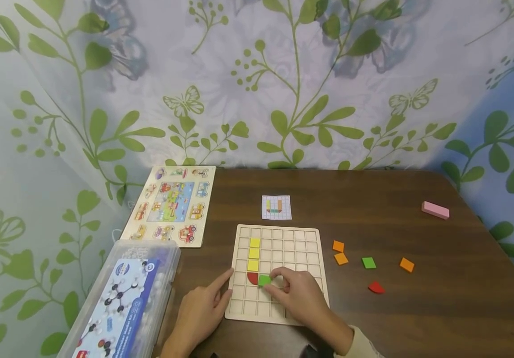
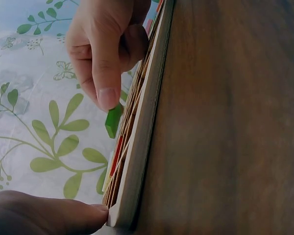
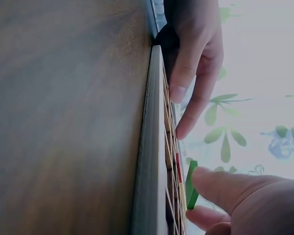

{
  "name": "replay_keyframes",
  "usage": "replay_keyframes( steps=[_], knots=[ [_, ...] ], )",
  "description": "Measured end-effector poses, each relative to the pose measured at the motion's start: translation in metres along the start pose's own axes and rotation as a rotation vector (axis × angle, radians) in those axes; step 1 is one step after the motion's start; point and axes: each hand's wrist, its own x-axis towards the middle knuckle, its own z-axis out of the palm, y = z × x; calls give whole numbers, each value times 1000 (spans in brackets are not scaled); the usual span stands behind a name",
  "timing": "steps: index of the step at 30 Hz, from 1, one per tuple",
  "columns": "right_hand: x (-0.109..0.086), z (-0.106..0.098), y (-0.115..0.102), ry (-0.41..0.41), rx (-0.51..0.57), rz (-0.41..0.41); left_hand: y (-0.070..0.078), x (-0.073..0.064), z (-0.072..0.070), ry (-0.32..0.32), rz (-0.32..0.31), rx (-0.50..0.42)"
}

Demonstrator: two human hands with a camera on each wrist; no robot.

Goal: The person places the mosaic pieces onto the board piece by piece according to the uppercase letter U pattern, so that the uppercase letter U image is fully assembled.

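Observation:
My right hand (image 1: 299, 296) pinches a green square tile (image 1: 264, 281) between thumb and fingers, low over the wooden grid board (image 1: 290, 318). In the left wrist view the green tile (image 2: 113, 121) is tilted, one corner close to the board's surface. A red quarter-round tile (image 1: 252, 278) lies in the grid just left of it, below a column of three yellow square tiles (image 1: 254, 253). My left hand (image 1: 201, 308) rests at the board's left edge, index finger and thumb extended against the rim.
Right of the board lie orange tiles (image 1: 338, 246), a green tile (image 1: 368, 262) and a red quarter-round tile (image 1: 376, 287). A pattern card (image 1: 277, 207) is behind the board. On the left are a picture puzzle (image 1: 205, 209) and a plastic box (image 1: 118, 298); a pink block (image 1: 435, 210) lies far right.

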Motion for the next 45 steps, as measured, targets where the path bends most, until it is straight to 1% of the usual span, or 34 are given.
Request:
replay_keyframes(
  steps=[7,15,19,28,34,39,45],
  knots=[
    [3,3,0,-19,-98,-16,-1,-1,0,3,-3,-9],
    [3,5,0,14,-152,-45,-2,-1,1,-2,-17,-4],
    [3,5,0,16,-160,-52,-2,-1,1,0,-19,-4],
    [5,6,2,34,-160,-54,-1,1,-1,-33,-50,-5],
    [7,6,0,30,-169,-51,0,2,-3,-22,-41,11],
    [5,6,1,16,-165,-42,0,2,-2,-25,-44,4],
    [1,5,4,19,-133,-34,0,1,-1,-19,-30,8]
  ],
)
